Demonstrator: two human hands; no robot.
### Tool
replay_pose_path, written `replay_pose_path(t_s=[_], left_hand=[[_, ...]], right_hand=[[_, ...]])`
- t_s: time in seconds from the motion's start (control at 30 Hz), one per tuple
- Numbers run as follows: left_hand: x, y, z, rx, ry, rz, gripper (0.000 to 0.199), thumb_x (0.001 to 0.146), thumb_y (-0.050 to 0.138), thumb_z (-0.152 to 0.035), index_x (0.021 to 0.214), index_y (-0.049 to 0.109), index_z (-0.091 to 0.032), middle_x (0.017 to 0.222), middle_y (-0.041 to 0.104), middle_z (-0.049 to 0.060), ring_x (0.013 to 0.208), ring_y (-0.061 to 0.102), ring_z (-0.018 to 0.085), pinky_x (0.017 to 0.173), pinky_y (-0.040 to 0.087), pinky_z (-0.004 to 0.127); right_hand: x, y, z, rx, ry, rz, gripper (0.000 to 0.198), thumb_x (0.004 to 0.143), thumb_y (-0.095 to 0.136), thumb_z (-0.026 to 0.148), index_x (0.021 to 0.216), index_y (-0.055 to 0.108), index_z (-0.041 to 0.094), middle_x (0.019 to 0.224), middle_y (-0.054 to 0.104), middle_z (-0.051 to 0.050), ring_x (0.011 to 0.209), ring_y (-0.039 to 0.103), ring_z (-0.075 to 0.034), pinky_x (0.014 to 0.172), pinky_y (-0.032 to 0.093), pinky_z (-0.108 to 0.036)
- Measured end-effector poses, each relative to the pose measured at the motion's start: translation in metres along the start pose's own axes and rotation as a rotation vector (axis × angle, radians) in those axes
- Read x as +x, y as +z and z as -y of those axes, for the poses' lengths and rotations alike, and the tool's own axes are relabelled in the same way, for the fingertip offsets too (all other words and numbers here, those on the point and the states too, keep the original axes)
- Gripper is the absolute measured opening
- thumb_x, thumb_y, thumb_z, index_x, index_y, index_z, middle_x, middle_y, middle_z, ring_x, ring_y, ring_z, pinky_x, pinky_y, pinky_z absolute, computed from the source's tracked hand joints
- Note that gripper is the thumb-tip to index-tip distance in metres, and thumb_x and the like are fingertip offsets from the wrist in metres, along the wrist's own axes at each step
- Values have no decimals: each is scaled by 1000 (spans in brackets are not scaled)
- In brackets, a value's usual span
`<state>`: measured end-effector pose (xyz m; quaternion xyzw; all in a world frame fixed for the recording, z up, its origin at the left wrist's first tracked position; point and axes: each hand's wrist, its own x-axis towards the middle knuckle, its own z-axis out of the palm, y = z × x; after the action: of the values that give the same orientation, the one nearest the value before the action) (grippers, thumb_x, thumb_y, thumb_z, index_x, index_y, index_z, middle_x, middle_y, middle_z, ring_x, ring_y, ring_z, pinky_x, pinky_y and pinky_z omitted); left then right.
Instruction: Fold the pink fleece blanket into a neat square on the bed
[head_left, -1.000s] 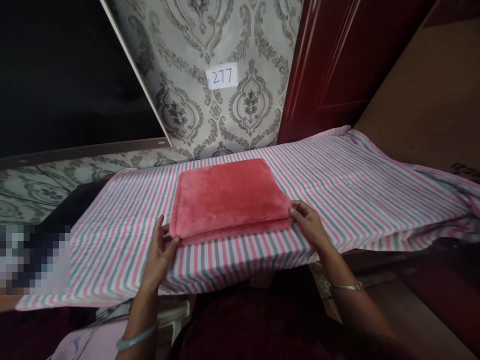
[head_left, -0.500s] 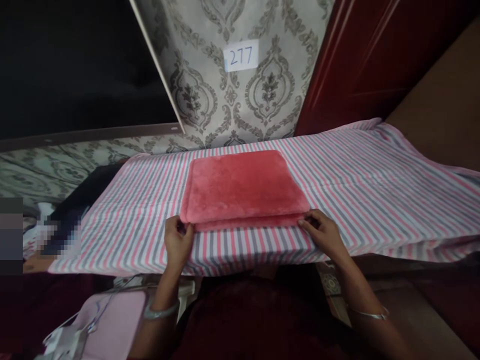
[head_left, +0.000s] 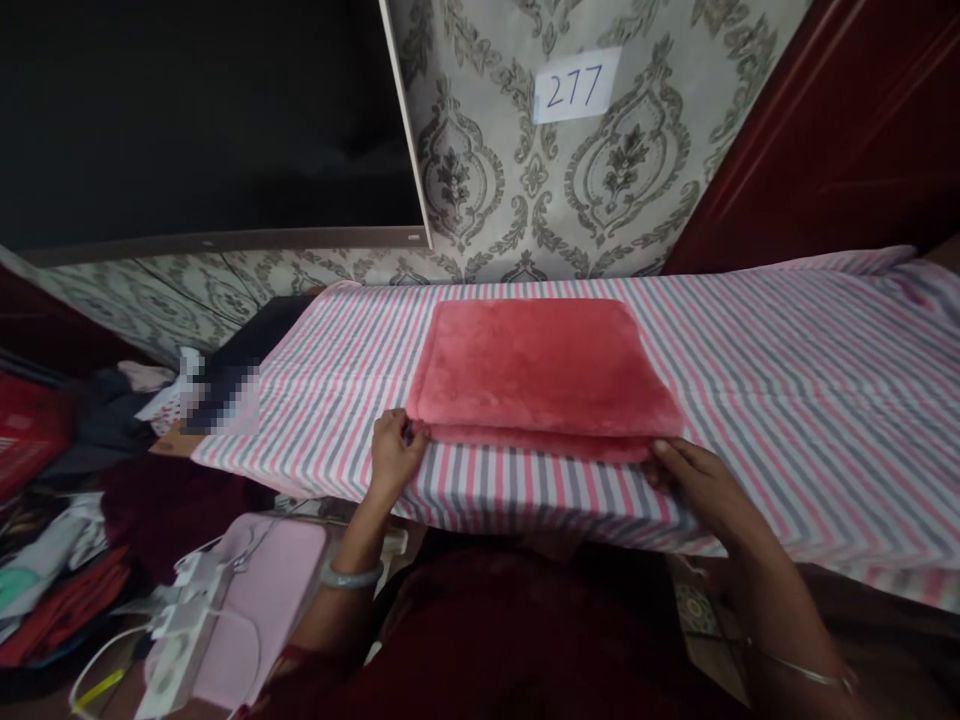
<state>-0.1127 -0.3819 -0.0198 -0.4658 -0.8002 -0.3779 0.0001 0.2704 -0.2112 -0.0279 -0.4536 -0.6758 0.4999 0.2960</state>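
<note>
A folded coral-red plush cloth (head_left: 551,365) is laid flat on the surface (head_left: 330,400), over which a sheet (head_left: 810,390) striped in pink, grey and white is spread. The plush cloth is placed between the surface's far and near edges, well apart from its left end. Along the near side of the cloth, a lower layer is left showing beneath the upper one as a narrow strip.

The two hands are held apart, one at each near corner of the cloth. The near left corner is pinched between the thumb and fingers of the left hand (head_left: 397,452). The near right corner is gripped by the right hand (head_left: 705,485), with the thumb laid uppermost and the other fingers partly hidden. A pale bangle (head_left: 351,578) is worn on the left wrist and a thin silvery bangle (head_left: 806,672) on the right.

Beyond the surface's far edge, patterned wallpaper (head_left: 457,180) is seen, to which a white paper (head_left: 577,85) marked "277" is fixed. A dark screen (head_left: 217,120) is set to its left, and a dark red panel (head_left: 840,150) is seen to its right. Below the surface's near left corner, a white power strip (head_left: 176,650) is rested against a pink flat object (head_left: 262,610), beside heaped clothes (head_left: 67,600).
</note>
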Motion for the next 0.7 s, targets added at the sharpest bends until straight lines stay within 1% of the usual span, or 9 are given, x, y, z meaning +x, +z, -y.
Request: replay_pose_path(t_s=[0.07, 0.13, 0.2, 0.27, 0.33, 0.4, 0.47, 0.57, 0.7], left_hand=[[3, 0, -1, -55, -37, 34, 19, 76, 59, -39, 69, 47, -26, 72, 52, 2, 76, 50, 23, 77, 43, 38], [5, -1, -2, -163, -101, 49, 21, 76, 60, -44, 72, 50, -25, 74, 53, 1, 77, 51, 22, 76, 44, 35], [6, -3, -2, -301, -160, 55, 23, 77, 60, -46, 79, 54, -24, 76, 55, 0, 78, 53, 21, 76, 45, 33], [9, -8, 0, -395, -200, 42, 23, 77, 59, -46, 84, 56, -23, 78, 58, 0, 78, 54, 20, 75, 45, 31], [12, -14, 5, -390, -217, 24, 22, 76, 60, -44, 84, 57, -23, 77, 58, -1, 76, 54, 19, 73, 45, 30], [16, -21, 8, -335, -205, 42, 22, 75, 60, -43, 82, 58, -23, 76, 59, -1, 75, 54, 19, 73, 45, 31], [19, -26, 10, -294, -170, 112, 23, 75, 60, -45, 82, 59, -23, 76, 59, 0, 75, 54, 20, 74, 45, 32], [18, -30, 6, -291, -137, 212, 25, 75, 61, -48, 82, 61, -23, 75, 59, -1, 75, 54, 20, 74, 47, 32], [17, -28, 2, -335, -145, 209, 36, 77, 62, -56, 90, 63, -22, 81, 65, 1, 81, 59, 23, 77, 49, 33]], right_hand=[[5, 4, 4, 13, 54, 15, 59, 71, 64, 80, 59, 57, 23, 52, 57, -3, 46, 46, -13, 46, 41, -29], [9, 10, 6, 57, 80, 8, 56, 68, 69, 77, 61, 56, 22, 52, 58, -3, 44, 45, -12, 43, 37, -28], [10, 12, 8, 117, 79, -25, 52, 69, 70, 72, 63, 54, 23, 50, 55, -1, 43, 42, -11, 42, 35, -27], [9, 10, 7, 162, 64, -83, 49, 71, 71, 67, 64, 51, 24, 46, 48, 3, 41, 37, -10, 41, 31, -26], [6, 3, 4, 170, 56, -150, 47, 71, 72, 65, 64, 48, 24, 44, 42, 5, 40, 32, -9, 39, 26, -25], [4, -5, 1, 150, 55, -185, 47, 70, 73, 65, 65, 48, 24, 46, 42, 6, 41, 31, -9, 40, 24, -24], [2, -11, -2, 113, 47, -169, 49, 69, 73, 66, 65, 48, 24, 48, 45, 5, 42, 33, -9, 40, 25, -24], [0, -14, -3, 70, 28, -99, 51, 70, 72, 68, 63, 48, 24, 50, 47, 5, 44, 32, -9, 41, 26, -25], [3, -10, 0, 64, 7, -98, 50, 76, 66, 70, 67, 51, 24, 50, 42, 6, 45, 31, -10, 44, 27, -25]])
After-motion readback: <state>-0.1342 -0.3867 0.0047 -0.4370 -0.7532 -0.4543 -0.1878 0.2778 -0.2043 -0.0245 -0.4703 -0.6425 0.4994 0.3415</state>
